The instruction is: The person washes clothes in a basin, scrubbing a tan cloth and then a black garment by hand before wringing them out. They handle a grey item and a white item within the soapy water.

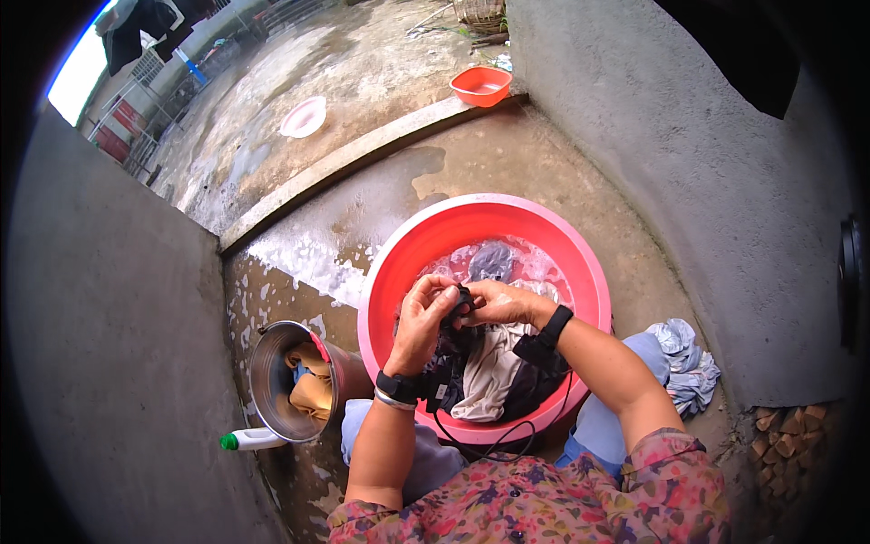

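Between my two hands is a bunched piece of dark cloth [459, 304], held over a large pink plastic tub [401, 238]. My left hand [423, 323] grips it from the left with thumb and fingers. From the other side, the fingers of my right hand [501, 303] pinch it. Below them, soapy water, a cream garment [491, 381], a black garment [533, 387] and a grey-blue cloth [491, 261] fill part of the tub. Both wrists carry black strapped devices with a cable running between them.
Left of the tub, a metal bucket [272, 381] holds tan cloth, beside a white bottle with a green cap [251, 439]. Pale wet clothes [688, 367] lie at right. An orange basin [481, 87] rests on the concrete ledge [353, 158]; a pink basin [304, 117] lies beyond. Walls flank both sides.
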{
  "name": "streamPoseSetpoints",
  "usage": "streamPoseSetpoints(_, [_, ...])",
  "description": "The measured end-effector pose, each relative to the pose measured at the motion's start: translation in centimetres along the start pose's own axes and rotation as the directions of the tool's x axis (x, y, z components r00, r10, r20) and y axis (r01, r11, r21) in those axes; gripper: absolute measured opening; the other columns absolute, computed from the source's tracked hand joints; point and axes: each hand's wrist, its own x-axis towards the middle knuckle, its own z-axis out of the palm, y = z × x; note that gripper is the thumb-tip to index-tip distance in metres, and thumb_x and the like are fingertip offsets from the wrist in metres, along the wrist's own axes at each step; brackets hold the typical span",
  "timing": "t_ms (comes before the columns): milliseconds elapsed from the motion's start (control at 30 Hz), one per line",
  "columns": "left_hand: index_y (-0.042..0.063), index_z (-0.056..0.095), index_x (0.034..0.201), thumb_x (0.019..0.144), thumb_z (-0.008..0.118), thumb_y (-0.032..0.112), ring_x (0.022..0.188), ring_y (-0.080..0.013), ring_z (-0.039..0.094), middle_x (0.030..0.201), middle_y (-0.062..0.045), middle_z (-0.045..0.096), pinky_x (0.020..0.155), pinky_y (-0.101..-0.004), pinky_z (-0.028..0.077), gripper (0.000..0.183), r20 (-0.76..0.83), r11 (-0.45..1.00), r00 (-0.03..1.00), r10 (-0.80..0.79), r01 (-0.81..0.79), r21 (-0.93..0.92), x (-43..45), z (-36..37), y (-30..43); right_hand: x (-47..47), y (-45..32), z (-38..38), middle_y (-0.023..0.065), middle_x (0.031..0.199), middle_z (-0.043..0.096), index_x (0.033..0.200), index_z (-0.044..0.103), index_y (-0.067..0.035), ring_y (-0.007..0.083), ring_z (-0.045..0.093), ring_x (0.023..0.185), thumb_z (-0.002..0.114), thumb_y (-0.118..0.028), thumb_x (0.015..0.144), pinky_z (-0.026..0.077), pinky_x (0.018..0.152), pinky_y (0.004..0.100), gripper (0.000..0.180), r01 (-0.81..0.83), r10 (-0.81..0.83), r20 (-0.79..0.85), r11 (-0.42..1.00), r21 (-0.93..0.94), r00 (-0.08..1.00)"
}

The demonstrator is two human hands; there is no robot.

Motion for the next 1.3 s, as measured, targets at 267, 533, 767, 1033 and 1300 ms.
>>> streamPoseSetpoints(267, [0.005, 0.055, 0.1, 0.077, 0.068, -0.001, 0.07, -0.0083, 0.057, 0.085, -0.005, 0.063, 0.06, -0.0212, 0.045, 0.027, -0.165, 0.922, 0.964, 0.21, -0.139, 0.36, 1.0, -4.5, 0.6, -0.1, -1.6, -0.5, 0.0036, 0.097, 0.068, 0.113, 0.063, 0.001, 0.0118, 0.064, 0.088, 0.054, -0.018, 0.097, 0.051, 0.083, 0.0271, 0.026, 0.145, -0.008, -0.247, 0.828, 0.541, 0.969])
streamPoseSetpoints(533, [0.001, 0.057, 0.113, 0.098, 0.056, 0.018, 0.096, -0.0116, 0.06, 0.106, -0.004, 0.062, 0.084, -0.0301, 0.05, 0.023, -0.055, 0.945, 0.987, 0.153, -0.13, 0.299, 2.3, -1.6, -2.8, -1.9, -4.6, -0.4, 0.0117, 0.11, 0.067, 0.116, 0.058, 0.001, 0.0216, 0.065, 0.103, 0.05, -0.02, 0.098, 0.05, 0.094, 0.0372, 0.029, 0.307, -0.083, -0.313, 0.539, 0.785, 0.946])
streamPoseSetpoints(767, [0.0, 0.059, 0.106, 0.082, 0.074, 0.006, 0.079, -0.0085, 0.059, 0.092, -0.002, 0.063, 0.074, -0.0231, 0.049, 0.029, -0.05, 0.888, 0.987, 0.152, -0.114, 0.445, 1.1, -0.8, -1.7, -2.2, -2.2, -4.1, 0.0094, 0.103, 0.066, 0.112, 0.058, 0.003, 0.0175, 0.064, 0.093, 0.064, -0.006, 0.085, 0.05, 0.086, 0.0305, 0.029, 0.213, 0.071, -0.51, 0.853, 0.476, 0.858])
streamPoseSetpoints(1033, [0.005, 0.061, 0.088, 0.092, 0.065, 0.013, 0.073, -0.0036, 0.051, 0.081, 0.003, 0.059, 0.068, -0.0188, 0.041, 0.01, -0.358, 0.893, 0.818, 0.45, -0.398, 0.212, 1.9, -3.8, 0.6, -3.2, -2.8, -2.7, 0.0104, 0.11, 0.063, 0.117, 0.06, -0.005, 0.021, 0.062, 0.097, 0.084, -0.029, 0.072, 0.049, 0.084, 0.0344, 0.057, 0.103, -0.293, -0.434, 0.906, -0.41, 0.852])
streamPoseSetpoints(1300, [0.005, 0.057, 0.109, 0.098, 0.056, 0.015, 0.076, -0.0096, 0.061, 0.088, -0.002, 0.062, 0.069, -0.0237, 0.051, 0.015, -0.3, 0.948, 0.917, 0.262, -0.303, -0.098, 0.7, -1.9, 1.9, -3.5, -7.4, -4.2, 0.0169, 0.1, 0.062, 0.108, 0.063, -0.005, 0.0353, 0.056, 0.105, 0.075, -0.016, 0.067, 0.045, 0.092, 0.0419, 0.044, -0.153, -0.743, -0.554, 0.54, -0.828, 0.377])
